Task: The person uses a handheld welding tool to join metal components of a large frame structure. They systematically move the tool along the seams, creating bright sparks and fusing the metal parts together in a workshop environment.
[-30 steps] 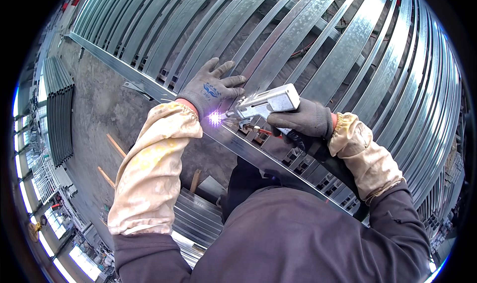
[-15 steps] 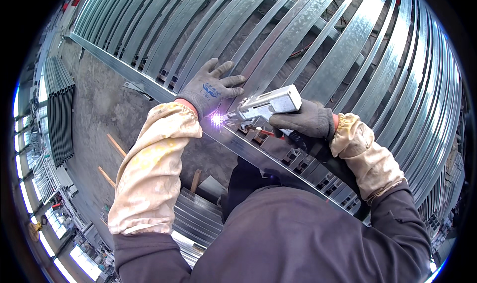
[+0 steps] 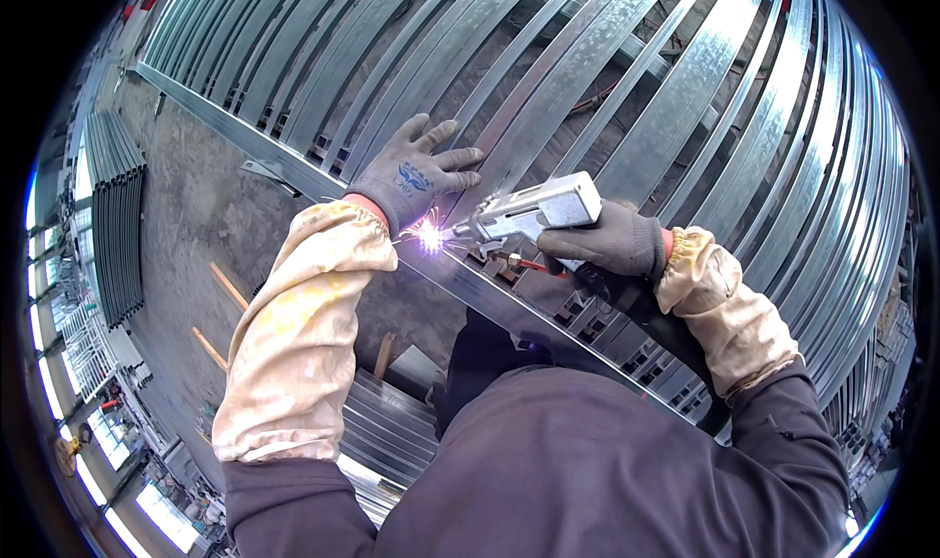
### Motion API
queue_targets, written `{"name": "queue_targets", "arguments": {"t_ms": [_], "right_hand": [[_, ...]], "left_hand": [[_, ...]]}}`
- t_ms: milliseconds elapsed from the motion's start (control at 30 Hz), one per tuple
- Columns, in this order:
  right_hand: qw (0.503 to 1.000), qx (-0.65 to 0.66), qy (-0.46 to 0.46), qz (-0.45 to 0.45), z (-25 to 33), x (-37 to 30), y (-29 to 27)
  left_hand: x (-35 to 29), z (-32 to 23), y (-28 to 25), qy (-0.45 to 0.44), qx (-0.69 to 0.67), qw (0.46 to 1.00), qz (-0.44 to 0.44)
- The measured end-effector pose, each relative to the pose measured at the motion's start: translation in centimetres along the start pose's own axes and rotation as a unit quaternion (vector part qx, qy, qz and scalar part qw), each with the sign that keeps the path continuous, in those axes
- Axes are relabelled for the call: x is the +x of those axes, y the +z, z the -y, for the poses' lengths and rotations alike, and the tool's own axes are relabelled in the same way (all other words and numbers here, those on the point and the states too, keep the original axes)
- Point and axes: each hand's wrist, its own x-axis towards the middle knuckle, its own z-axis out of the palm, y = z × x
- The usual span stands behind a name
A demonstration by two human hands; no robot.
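Note:
My right hand (image 3: 607,242), in a dark grey glove, is wrapped round a silver handheld welding gun (image 3: 537,212). The gun's nozzle points left, and a bright violet-white arc with sparks (image 3: 430,236) burns at its tip. The arc sits where a galvanized steel bar meets the long front steel rail (image 3: 480,292). My left hand (image 3: 411,169), gloved alike, lies with fingers spread on the bars (image 3: 376,113) just beyond the arc. Pale cloth sleeve covers protect both forearms. The glare hides the weld spot itself.
Many parallel steel bars (image 3: 676,103) stretch away to the far side and right. A dark cable runs from the gun past my right forearm. Stacked dark metal lengths (image 3: 116,220) stand at the left, wooden strips (image 3: 228,286) lie on the concrete floor, and more steel lengths (image 3: 387,423) lie near my body.
The welding gun and my right hand have shifted slightly to the right. Sparks spread wider around the arc. My left hand has stayed in place.

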Motion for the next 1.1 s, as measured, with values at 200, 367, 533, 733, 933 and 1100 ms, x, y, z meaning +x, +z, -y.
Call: {"name": "queue_targets", "arguments": {"t_ms": [200,367,533,733,933,1100], "right_hand": [[1.000,-0.006,0.011,-0.008,0.0,-0.3,-0.1],[1.000,-0.016,0.021,-0.004,1.1,-0.9,0.3],[0.998,-0.061,-0.019,0.001,0.5,-0.8,-0.1],[0.999,-0.031,0.017,-0.001,1.3,-1.4,0.2],[0.998,-0.041,0.050,-0.018,0.9,-1.6,0.1],[0.999,-0.042,0.030,-0.007,0.7,-1.7,0.0]], "left_hand": [[0.1,-0.1,-0.4,0.000,-0.012,1.000,-0.003],[-0.1,-0.2,-0.2,-0.004,-0.019,1.000,-0.011],[0.1,-0.3,-0.1,-0.010,-0.020,1.000,-0.001],[0.1,-0.1,0.2,-0.002,-0.003,1.000,-0.003],[0.0,0.1,0.5,0.005,-0.007,1.000,-0.024],[0.0,0.2,0.8,0.005,-0.006,1.000,-0.020]]}}
